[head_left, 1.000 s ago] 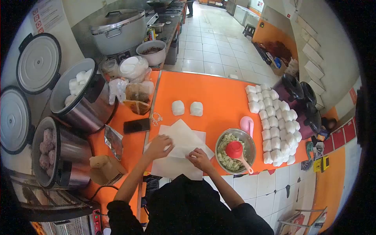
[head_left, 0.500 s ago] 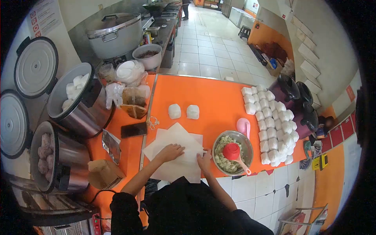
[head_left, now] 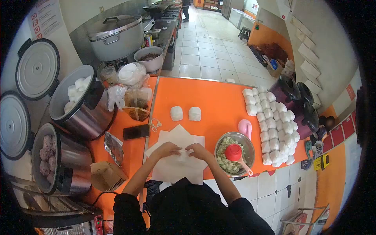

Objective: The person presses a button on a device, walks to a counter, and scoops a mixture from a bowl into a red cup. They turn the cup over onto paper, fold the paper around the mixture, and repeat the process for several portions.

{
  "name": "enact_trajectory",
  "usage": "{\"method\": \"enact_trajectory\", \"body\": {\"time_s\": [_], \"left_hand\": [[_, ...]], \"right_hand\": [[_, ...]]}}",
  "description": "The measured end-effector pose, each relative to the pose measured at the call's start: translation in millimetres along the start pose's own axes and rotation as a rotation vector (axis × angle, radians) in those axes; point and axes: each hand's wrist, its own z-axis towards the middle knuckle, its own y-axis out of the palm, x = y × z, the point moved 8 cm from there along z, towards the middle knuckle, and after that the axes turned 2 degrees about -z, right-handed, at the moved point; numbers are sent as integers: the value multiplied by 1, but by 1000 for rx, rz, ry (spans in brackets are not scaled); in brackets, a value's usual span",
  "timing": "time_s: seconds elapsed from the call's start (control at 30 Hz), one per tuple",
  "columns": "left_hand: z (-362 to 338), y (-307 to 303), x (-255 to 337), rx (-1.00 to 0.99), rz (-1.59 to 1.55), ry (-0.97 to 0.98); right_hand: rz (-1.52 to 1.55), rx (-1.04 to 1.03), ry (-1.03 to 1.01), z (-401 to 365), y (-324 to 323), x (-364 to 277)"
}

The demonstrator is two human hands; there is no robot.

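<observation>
White paper sheets [head_left: 176, 172] lie in an overlapping stack at the near edge of the orange table. Over them, my left hand [head_left: 169, 150] and my right hand [head_left: 199, 152] face each other, fingers curled inward. Both appear to pinch the top sheet, which looks creased between the fingertips. Beyond the paper sit two white wrapped bundles [head_left: 176, 113], side by side. Right of my right hand stands a metal bowl [head_left: 217, 162] of pale, chopped-looking food, with a red scoop [head_left: 233, 152] resting in it. A pink paddle [head_left: 245, 127] lies just behind the bowl.
Many white wrapped bundles [head_left: 270, 125] are piled at the table's right end, before dark-lidded pots [head_left: 288, 88]. To the left are two open steel containers [head_left: 74, 150], a phone [head_left: 136, 132], foil [head_left: 113, 149] and a cardboard box [head_left: 107, 176]. Another person's legs [head_left: 185, 13] show far back.
My right hand has moved left and up from the paper's right edge to meet my left hand. My left hand's fingers have gone from lying flat to curled. The view has shifted slightly.
</observation>
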Motion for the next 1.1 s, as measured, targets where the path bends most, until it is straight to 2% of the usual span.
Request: {"method": "enact_trajectory", "body": {"time_s": [0.03,0.13,0.23,0.27,0.33,0.43,0.57,0.73,0.83,0.93,0.97,1.03,1.1], "left_hand": [[0,-6,-6,-8,-29,19],[-4,-11,-19,-71,-66,6],[-12,-11,-21,-36,7,-21],[-16,-8,-20,-9,45,-24],[-30,-4,-14,180,73,-12],[-55,17,-5,369,139,-15],[-73,32,4,457,261,4],[-86,9,30,427,127,46],[-89,17,23,413,119,110],[-84,26,10,361,116,227],[-82,26,8,336,106,263],[-71,28,-4,264,-30,152],[-59,28,-15,197,-176,11]], "right_hand": [[-28,-60,-10,3,1,1],[-163,-34,-13,-4,0,-5],[-98,-31,205,-16,2,-3],[-75,82,155,-22,3,-6],[-25,313,59,-43,10,-8],[-82,511,-91,-68,24,-25],[-228,503,-160,-81,45,-32],[-316,487,-189,-100,37,-58],[-27,454,-110,-103,30,-63],[-14,518,-97,-95,48,-34],[12,513,-21,-95,48,-27],[65,501,128,-92,40,-16],[14,497,142,-85,31,-14]]}}
